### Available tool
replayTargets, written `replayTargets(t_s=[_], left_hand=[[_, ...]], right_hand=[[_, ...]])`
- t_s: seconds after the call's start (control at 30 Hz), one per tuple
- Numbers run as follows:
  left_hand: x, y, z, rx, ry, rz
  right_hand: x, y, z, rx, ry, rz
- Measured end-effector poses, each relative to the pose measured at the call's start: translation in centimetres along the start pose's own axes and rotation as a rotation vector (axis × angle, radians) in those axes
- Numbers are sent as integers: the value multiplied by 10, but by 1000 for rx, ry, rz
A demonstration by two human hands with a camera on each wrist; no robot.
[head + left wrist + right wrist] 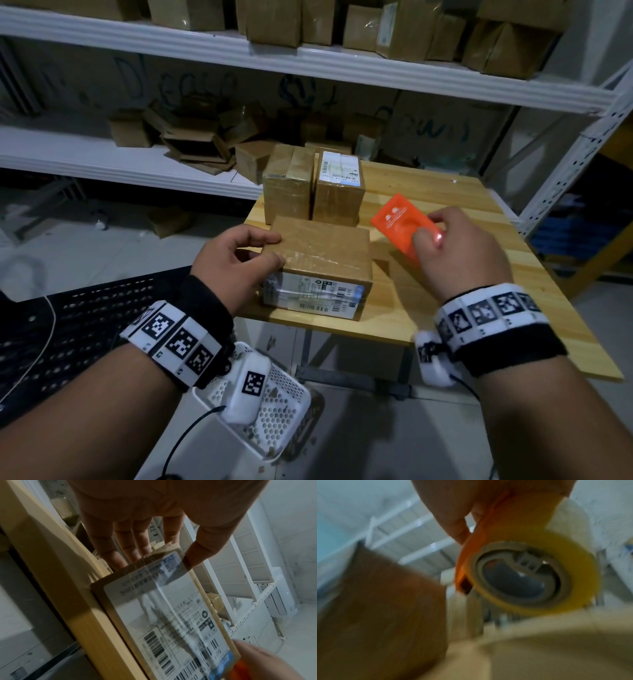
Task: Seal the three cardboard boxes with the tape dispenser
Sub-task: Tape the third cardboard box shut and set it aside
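Note:
A flat cardboard box (pixel 322 255) with a shipping label (pixel 173 618) on its near side lies at the front of the wooden table (pixel 455 192). My left hand (pixel 239 257) grips its left end, thumb on top and fingers down the side. Behind it two more boxes stand side by side, a plain taped one (pixel 287 185) and one with a label on top (pixel 339 188). My right hand (pixel 459 246) holds an orange tape dispenser (pixel 400 222) above the table, right of the near box. Its yellowish tape roll (pixel 537 574) shows in the blurred right wrist view.
White metal shelving (pixel 308 61) with many cardboard boxes runs behind the table. A white perforated basket (pixel 274 404) sits on the floor below my left wrist, beside a black perforated surface (pixel 85 329). The right half of the table carries only the dispenser's shadow.

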State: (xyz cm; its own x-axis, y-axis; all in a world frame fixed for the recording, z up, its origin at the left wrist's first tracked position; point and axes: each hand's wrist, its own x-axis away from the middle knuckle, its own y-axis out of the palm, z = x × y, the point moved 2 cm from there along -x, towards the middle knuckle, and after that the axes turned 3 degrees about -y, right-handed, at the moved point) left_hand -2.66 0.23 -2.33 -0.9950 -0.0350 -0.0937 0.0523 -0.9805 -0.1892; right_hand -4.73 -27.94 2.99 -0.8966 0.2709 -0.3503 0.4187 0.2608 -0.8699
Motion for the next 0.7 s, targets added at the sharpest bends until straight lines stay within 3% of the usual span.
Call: replayTargets(t_s=[0.17,0.3,0.37,0.4,0.5,0.57,0.63,0.7], left_hand=[[-4,-3,0,-19,-7,-26],[-1,-10,20,-94,127,127],[-1,-12,40,-63,203,139],[-2,-10,49,19,184,93],[-4,6,65,365,-100,-146],[-1,19,70,463,-231,-303],[2,27,71,496,-264,-402],[1,30,68,534,-265,-398]], right_hand=[[-10,-42,-2,-378,-48,161],[-5,-54,-14,-613,-139,31],[-2,-56,-20,-688,-178,-44],[0,-57,-23,-712,-197,-78],[3,-52,-30,-764,-234,-150],[5,-49,-34,-801,-250,-180],[6,-49,-37,-811,-265,-195],[7,-49,-39,-806,-274,-202]])
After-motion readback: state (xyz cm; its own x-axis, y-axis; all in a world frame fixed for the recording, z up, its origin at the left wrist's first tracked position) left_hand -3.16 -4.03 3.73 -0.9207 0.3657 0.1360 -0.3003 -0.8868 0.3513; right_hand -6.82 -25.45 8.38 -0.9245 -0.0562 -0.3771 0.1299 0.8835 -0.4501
